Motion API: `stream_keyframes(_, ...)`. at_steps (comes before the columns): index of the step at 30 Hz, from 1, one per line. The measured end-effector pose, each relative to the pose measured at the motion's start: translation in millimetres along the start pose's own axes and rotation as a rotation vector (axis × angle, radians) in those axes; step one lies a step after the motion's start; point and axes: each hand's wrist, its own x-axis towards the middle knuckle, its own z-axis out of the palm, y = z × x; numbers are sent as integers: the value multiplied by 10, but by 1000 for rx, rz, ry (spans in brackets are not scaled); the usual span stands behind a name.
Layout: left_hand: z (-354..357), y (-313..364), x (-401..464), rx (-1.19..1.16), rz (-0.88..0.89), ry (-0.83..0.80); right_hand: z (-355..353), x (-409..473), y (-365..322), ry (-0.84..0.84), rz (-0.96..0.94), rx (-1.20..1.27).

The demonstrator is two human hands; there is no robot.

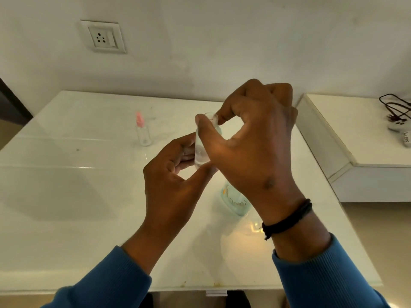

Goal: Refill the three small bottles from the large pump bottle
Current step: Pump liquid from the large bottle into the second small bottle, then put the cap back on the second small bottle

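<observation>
Fingers of the left hand (pixel 173 172) curl round a small bottle (pixel 201 150) above the desk (pixel 66 185); right hand (pixel 251 138) pinches its cap (pixel 211 116).

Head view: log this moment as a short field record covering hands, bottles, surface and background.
left hand: grips the held small bottle's lower body
right hand: pinches that bottle's top
held small bottle: clear, upright, above the table
second small bottle: pink top, standing alone, far left
large bottle: partly hidden under right wrist; pump not visible
table: white, glossy
wall socket: on wall behind
</observation>
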Motion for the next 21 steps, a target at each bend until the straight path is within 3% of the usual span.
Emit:
stream_keyframes(7,-189,-96,123,101,-5,32,168,-26,-66,-91,34,-11)
stream_keyframes(16,-403,-232,303,158,19,150,358,-218,-206,212,-206,171)
stream_keyframes(21,-473,-328,339,146,-38,155,573,-465,-196,105,-154,288)
